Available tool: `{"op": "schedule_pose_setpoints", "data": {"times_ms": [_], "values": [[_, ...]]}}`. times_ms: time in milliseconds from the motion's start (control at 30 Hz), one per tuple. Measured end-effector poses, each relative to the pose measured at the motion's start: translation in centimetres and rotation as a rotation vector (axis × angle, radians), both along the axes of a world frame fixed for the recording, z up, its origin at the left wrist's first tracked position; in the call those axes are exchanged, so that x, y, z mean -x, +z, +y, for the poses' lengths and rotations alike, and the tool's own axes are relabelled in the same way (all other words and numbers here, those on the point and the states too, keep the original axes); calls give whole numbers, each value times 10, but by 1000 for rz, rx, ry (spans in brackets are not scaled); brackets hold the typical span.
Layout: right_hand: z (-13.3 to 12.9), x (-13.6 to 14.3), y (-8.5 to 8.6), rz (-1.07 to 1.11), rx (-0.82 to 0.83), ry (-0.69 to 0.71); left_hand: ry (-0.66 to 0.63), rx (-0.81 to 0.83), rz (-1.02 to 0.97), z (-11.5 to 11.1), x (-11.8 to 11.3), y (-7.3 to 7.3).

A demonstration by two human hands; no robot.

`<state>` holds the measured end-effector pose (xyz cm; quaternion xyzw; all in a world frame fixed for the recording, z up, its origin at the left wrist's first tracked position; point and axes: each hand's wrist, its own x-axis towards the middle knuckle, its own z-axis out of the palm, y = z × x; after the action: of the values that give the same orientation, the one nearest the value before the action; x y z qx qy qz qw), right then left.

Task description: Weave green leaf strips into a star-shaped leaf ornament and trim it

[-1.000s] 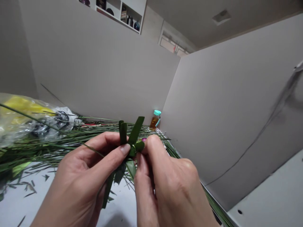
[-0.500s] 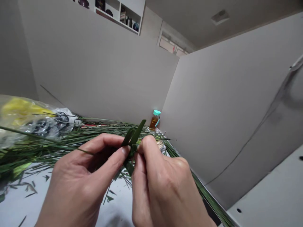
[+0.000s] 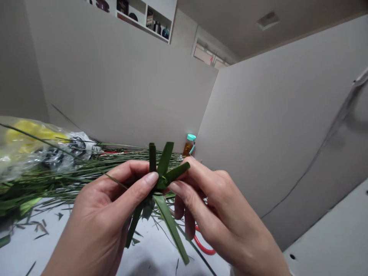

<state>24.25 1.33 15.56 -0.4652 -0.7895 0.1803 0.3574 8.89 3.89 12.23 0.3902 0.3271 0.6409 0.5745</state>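
A folded green leaf piece (image 3: 161, 183) is held up between both hands, its strips fanning upward and down. My left hand (image 3: 115, 207) pinches its left side between thumb and index finger, and a long thin stem runs from that hand to the upper left. On the right side, my right hand (image 3: 212, 207) has thumb and index finger closed at the base of a short strip pointing right. Its other fingers curl beneath. One long wide strip hangs down toward the white surface.
Long green leaves (image 3: 94, 168) lie in a heap behind the hands. A plastic bag (image 3: 37, 142) with yellow contents is at left, a teal-capped bottle (image 3: 188, 145) by the corner. Red handle loop (image 3: 205, 247) shows under my right hand; leaf scraps dot the white table (image 3: 17, 257).
My right hand has turned and shifted right, uncovering the leaf piece and the red loop. The piece's strips now spread wider, and the thin stem at left has risen.
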Motion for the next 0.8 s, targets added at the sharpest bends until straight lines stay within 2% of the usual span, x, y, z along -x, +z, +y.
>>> {"op": "schedule_pose_setpoints", "data": {"times_ms": [100, 300, 400, 567, 800], "values": [[2, -3, 0, 59, 57, 60, -19, -12, -2, 1, 0, 1], [5, -2, 0, 63, 84, 39, -8, -14, 81, 4, 5, -7], [6, -3, -1, 102, 112, 78, -17, -14, 100, 5, 7, -8], [9, -10, -2, 192, 197, 195, -65, 10, 5, 3, 4, -2], [9, -13, -1, 212, 189, 241, -53, 18, -81, 0, 1, 1]]}}
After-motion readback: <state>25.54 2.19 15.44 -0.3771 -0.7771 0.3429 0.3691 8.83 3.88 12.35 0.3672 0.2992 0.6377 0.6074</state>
